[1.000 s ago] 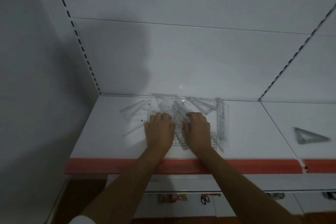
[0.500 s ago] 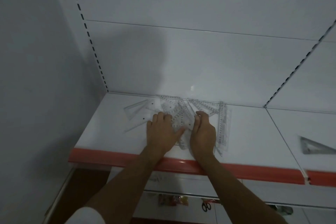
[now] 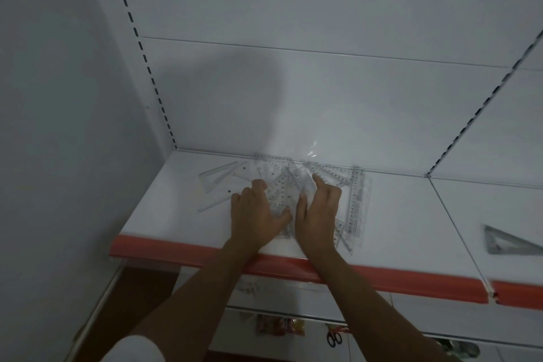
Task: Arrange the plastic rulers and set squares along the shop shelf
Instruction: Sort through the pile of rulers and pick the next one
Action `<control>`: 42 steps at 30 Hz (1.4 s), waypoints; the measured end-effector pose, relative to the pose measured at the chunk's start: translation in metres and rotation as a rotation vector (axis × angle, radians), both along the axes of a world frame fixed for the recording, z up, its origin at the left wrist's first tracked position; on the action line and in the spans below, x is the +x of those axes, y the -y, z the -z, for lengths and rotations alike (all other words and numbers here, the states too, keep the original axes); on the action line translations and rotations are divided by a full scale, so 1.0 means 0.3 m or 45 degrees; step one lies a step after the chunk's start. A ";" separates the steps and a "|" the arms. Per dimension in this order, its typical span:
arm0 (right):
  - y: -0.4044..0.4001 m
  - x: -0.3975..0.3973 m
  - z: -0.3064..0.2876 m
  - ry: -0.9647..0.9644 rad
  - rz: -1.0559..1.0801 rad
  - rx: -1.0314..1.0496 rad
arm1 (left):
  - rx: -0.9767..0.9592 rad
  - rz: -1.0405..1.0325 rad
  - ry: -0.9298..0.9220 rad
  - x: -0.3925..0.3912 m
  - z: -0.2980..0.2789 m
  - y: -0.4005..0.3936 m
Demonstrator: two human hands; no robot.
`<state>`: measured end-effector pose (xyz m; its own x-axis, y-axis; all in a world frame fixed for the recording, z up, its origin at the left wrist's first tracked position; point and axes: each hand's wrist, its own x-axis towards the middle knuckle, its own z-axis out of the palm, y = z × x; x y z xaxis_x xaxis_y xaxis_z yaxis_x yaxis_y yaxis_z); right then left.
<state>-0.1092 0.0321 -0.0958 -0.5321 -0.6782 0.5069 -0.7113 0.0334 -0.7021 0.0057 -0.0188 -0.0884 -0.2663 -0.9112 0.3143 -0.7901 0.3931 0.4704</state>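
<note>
Both hands, left hand and right hand, are pressing down with loosely bent fingers on the jumbled clear rulers between them, sorting barely begun, one set square lying well apart rightward.

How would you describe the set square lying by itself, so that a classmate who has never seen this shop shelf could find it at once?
Start at the white shelf with the red front strip and follow it right, past the upright divider. There one grey set square lies flat alone, apart from the heap of clear rulers beside the two hands.
</note>
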 end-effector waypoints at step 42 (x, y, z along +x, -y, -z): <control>-1.563 -0.938 -0.328 0.878 1.065 -0.433 | 1.042 1.347 -0.591 -1.194 -0.317 -1.222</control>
